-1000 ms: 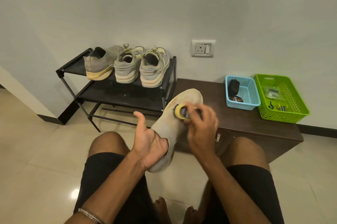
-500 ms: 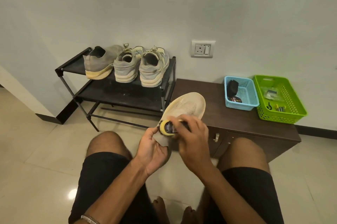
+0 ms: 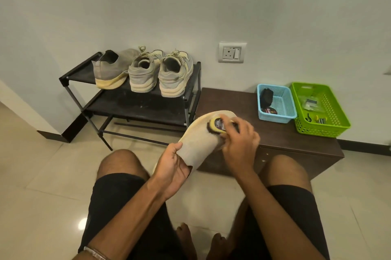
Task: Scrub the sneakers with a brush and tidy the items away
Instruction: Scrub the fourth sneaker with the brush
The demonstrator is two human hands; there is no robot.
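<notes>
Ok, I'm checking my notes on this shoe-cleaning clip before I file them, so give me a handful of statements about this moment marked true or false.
1. The right hand grips a yellow brush against the sneaker. True.
2. The left hand rests idle on a knee. False: it holds the sneaker at its heel end.
3. Three sneakers stand on the top shelf of the black rack. True.
4. The green basket sits on the rack. False: it sits on the dark cabinet, to the right of the blue basket.
5. The blue basket holds nothing. False: dark items lie in it.
</notes>
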